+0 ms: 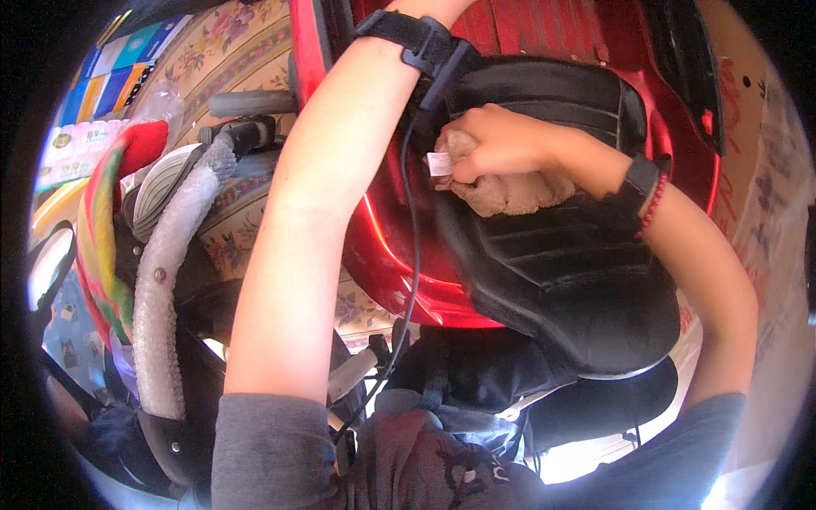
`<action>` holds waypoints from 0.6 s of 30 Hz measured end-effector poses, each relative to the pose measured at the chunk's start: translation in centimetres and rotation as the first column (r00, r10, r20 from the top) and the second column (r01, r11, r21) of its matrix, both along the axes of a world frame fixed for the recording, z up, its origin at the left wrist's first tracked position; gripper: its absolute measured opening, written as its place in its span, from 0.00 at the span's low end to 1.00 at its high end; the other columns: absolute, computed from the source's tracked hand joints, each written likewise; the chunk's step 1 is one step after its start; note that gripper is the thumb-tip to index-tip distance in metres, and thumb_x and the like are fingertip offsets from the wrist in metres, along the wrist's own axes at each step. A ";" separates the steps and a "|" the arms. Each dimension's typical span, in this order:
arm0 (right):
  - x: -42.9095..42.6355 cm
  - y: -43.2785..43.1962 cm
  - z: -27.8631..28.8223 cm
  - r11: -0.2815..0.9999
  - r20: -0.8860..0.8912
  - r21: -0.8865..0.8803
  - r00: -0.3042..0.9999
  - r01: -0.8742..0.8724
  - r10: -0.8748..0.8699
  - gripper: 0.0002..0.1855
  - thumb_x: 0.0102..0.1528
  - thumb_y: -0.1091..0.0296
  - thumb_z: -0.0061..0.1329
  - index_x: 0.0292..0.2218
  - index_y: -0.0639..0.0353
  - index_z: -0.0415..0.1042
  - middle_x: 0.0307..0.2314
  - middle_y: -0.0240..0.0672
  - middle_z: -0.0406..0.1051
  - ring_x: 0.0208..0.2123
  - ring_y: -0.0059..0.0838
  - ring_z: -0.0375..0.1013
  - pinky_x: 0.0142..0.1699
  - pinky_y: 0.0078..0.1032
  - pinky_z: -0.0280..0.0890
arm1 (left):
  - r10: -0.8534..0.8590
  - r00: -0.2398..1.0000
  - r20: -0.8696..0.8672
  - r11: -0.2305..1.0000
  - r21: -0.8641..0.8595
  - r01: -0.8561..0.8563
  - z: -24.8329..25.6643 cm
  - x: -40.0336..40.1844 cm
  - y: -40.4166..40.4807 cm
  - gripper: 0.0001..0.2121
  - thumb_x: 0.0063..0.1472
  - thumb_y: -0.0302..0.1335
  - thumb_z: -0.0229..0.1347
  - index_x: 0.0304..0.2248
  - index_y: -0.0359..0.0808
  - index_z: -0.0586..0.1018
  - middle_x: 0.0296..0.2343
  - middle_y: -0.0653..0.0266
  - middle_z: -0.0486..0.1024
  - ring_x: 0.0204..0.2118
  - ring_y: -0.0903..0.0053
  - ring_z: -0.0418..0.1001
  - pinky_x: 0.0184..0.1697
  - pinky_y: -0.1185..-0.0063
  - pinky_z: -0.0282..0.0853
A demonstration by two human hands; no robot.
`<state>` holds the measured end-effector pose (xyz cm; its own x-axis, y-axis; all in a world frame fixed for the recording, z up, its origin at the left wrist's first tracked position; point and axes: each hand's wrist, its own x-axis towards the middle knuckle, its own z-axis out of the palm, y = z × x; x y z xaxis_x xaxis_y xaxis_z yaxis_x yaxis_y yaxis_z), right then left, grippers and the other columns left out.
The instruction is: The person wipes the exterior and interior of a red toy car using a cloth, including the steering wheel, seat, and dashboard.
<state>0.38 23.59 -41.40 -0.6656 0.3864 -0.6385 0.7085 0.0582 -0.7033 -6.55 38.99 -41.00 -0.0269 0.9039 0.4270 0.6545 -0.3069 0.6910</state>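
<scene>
My right hand (494,143) is closed around a bunched, beige-brown plush cloth (510,193) that carries a small white tag (439,164). The cloth lies against a black padded seat (574,280) with stitched, ribbed panels. Around the seat runs the glossy red body panel (382,268) of a vehicle. My left forearm (306,217) reaches past the seat toward the top edge, wearing a black wrist strap (408,41). The left hand itself is beyond the picture, over the red ribbed floor (535,25).
A dark cable (408,223) hangs from the left wrist strap. At left are a bubble-wrapped curved bar (167,293), a multicoloured cloth (105,236) and a mirror (51,261). A plastic-covered cardboard panel (743,191) stands at right. Behind is a flowered surface (248,32).
</scene>
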 end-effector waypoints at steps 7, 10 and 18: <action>1.7 -2.1 5.2 0.986 -0.145 0.091 0.978 -0.138 0.150 0.15 0.35 0.64 0.52 0.27 0.62 0.74 0.23 0.49 0.72 0.29 0.49 0.73 0.36 0.38 0.67 | -0.012 0.999 0.034 1.000 0.029 0.011 -0.8 -0.6 0.3 0.21 0.61 0.43 0.46 0.35 0.28 0.64 0.24 0.36 0.73 0.29 0.43 0.72 0.32 0.57 0.67; 2.2 -2.9 7.6 0.988 -0.153 0.019 0.976 -0.155 0.156 0.13 0.35 0.64 0.51 0.25 0.64 0.73 0.20 0.49 0.71 0.27 0.50 0.72 0.34 0.39 0.67 | 0.009 1.000 -0.025 1.000 0.022 -0.008 -0.9 -0.5 0.3 0.21 0.61 0.43 0.46 0.37 0.27 0.64 0.25 0.36 0.73 0.30 0.43 0.72 0.33 0.57 0.67; 9.8 -1.6 13.9 0.862 0.193 -0.502 0.980 0.064 0.040 0.14 0.33 0.66 0.50 0.25 0.65 0.74 0.16 0.38 0.70 0.22 0.31 0.71 0.28 0.27 0.65 | -0.086 0.995 -0.050 0.996 -0.039 0.084 -1.0 0.3 -0.2 0.22 0.62 0.44 0.46 0.39 0.27 0.67 0.27 0.40 0.74 0.33 0.49 0.73 0.34 0.62 0.68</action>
